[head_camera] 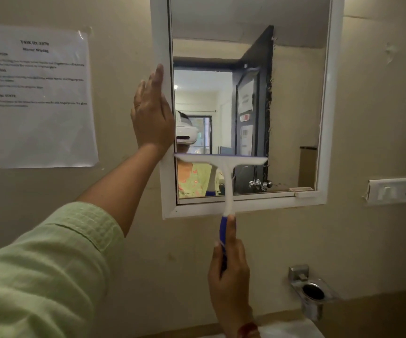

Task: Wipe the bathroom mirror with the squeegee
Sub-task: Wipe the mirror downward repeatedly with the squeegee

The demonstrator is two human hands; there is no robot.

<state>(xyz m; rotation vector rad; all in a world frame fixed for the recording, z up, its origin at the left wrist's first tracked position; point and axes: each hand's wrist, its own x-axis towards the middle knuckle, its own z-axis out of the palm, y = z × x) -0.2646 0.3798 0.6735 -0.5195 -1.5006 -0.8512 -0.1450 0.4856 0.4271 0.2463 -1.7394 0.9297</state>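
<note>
Your right hand (230,272) is clamped on the blue handle of the white plastic squeegee (223,167), its blade pressed across the white-framed wall mirror's (294,93) lower left. Your left hand (152,118) lies flat, fingers apart, on the frame's left edge.

Left hand (152,115) flat, fingers extended upward, right hand (230,272) fisted, thumb raised
</note>
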